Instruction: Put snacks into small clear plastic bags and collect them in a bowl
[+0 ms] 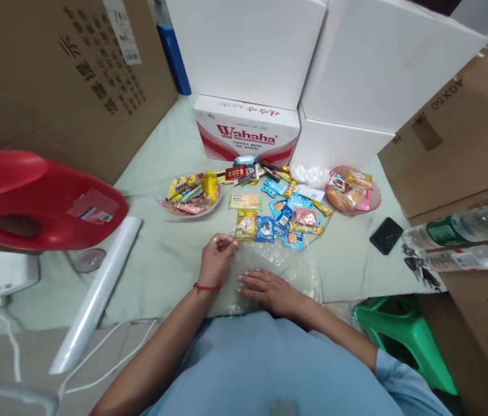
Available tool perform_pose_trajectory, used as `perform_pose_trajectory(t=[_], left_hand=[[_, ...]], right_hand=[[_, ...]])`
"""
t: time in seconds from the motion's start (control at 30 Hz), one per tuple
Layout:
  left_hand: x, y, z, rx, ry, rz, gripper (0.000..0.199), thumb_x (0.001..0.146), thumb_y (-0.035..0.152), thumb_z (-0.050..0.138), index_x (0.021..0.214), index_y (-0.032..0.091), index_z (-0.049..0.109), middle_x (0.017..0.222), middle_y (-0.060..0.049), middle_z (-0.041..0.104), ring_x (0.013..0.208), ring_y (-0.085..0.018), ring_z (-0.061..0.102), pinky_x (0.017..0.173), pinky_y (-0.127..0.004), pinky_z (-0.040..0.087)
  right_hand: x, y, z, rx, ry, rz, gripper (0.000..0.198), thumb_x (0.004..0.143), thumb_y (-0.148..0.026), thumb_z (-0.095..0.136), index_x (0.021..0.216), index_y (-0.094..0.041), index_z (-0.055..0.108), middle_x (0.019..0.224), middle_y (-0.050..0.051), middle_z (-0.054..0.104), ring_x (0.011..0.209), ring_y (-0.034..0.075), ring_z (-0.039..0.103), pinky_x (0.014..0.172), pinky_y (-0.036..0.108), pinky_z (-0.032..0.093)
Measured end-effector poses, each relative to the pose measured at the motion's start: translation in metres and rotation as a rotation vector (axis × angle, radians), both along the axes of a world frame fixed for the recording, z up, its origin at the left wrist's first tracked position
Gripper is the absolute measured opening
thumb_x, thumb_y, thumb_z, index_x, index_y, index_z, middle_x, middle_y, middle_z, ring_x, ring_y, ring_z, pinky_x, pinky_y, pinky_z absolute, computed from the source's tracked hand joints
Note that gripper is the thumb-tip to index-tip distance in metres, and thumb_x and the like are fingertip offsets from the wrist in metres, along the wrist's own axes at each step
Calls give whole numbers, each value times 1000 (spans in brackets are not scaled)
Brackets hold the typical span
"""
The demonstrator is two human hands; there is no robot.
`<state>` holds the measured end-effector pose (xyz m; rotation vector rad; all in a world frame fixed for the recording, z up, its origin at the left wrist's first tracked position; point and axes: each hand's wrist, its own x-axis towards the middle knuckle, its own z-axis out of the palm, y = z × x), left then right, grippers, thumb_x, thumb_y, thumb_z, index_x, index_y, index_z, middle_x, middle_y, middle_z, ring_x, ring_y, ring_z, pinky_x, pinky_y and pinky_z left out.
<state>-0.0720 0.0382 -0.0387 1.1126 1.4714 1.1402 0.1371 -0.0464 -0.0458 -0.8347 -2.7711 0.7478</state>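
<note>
A clear plastic bag [295, 268] lies spread at the front edge of the table, with snack packets at its far side. My left hand [216, 260], a red string on its wrist, pinches the bag's far left corner between thumb and fingers. Palm down on the bag, my right hand [272, 292] rests with its fingers stretched out. Just beyond the left fingertips are a yellow snack packet [246, 224] and a dark blue packet [265, 229]. Several blue and yellow packets are heaped to their right, and a flat cream-and-green packet [245, 201] lies behind.
A clear bowl of snacks [174, 212] stands left, a pink bowl [373, 202] right. Behind is a Wahaha box [248, 130]. A red jug [48, 173] and white roll [100, 289] lie left; a phone [386, 236], keys [421, 271] and water bottles [469, 228] lie right.
</note>
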Motion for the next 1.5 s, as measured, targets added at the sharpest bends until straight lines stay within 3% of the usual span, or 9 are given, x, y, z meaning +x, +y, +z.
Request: perform_pose_trajectory(t=[0.23, 0.3, 0.43, 0.7, 0.8, 1.0, 1.17, 1.3, 1.5], left_hand=[[-30, -12, 23, 150, 232, 413, 28, 80, 36, 69, 100, 23, 54, 104, -5, 64, 96, -20, 63, 88, -36, 51], [-21, -25, 31, 300, 470, 285, 14, 91, 33, 59, 100, 22, 60, 107, -7, 66, 103, -22, 63, 96, -40, 50], [-2, -36, 22, 354, 833, -165, 33, 103, 36, 44, 119, 19, 68, 127, -15, 72, 127, -29, 61, 109, -48, 45], [-20, -38, -13, 299, 1104, -396, 54, 106, 37, 35, 153, 16, 51, 163, -15, 48, 151, -30, 46, 125, -56, 26], [-21, -42, -13, 306, 1131, -420, 62, 105, 44, 40, 160, 15, 42, 166, -16, 41, 155, -30, 41, 127, -56, 20], [-19, -42, -15, 307, 1141, -433, 68, 104, 45, 43, 164, 14, 34, 167, -16, 38, 157, -30, 38, 130, -57, 13], [-19, -41, -15, 300, 1136, -427, 68, 104, 46, 43, 165, 16, 34, 167, -16, 39, 156, -30, 39, 130, -57, 15], [-19, -41, -13, 283, 1119, -428, 67, 104, 47, 43, 164, 17, 36, 167, -15, 39, 155, -31, 40, 130, -58, 17], [-20, -42, -14, 278, 1089, -432, 70, 104, 47, 44, 166, 17, 30, 167, -15, 39, 156, -30, 40, 131, -57, 15]], right_hand=[[-24, 22, 3, 1, -26, 43, 51, 105, -19, 53, 156, -22, 51, 170, 8, 38, 159, 22, 33, 132, 45, 24], [-29, 25, -1, 24, -19, 38, 51, 105, -21, 54, 156, -23, 52, 169, 10, 41, 157, 22, 35, 131, 46, 26], [-37, 22, -11, 83, 13, 5, 45, 103, -23, 60, 148, -25, 60, 156, 10, 57, 151, 23, 44, 129, 48, 30], [-25, 12, 9, 229, 284, -180, 31, 100, -14, 53, 124, -21, 71, 120, 12, 76, 112, 26, 65, 95, 43, 58], [-3, 54, 38, 272, 286, -284, 35, 98, -11, 48, 122, -21, 71, 114, 12, 76, 105, 26, 63, 92, 43, 57], [-1, 200, 71, 301, -73, -495, 32, 98, -12, 48, 117, -14, 74, 112, 16, 74, 106, 32, 58, 96, 45, 52], [-48, 291, 66, 415, -184, -392, 52, 99, -15, 50, 150, -16, 55, 155, 15, 55, 137, 33, 43, 114, 48, 39], [-57, 317, 53, 412, -314, -348, 55, 101, -17, 48, 156, -18, 50, 160, 16, 49, 138, 36, 41, 112, 54, 38], [-4, 285, 53, 481, -384, -311, 48, 104, -22, 46, 151, -19, 55, 144, 17, 61, 125, 36, 47, 103, 50, 40]])
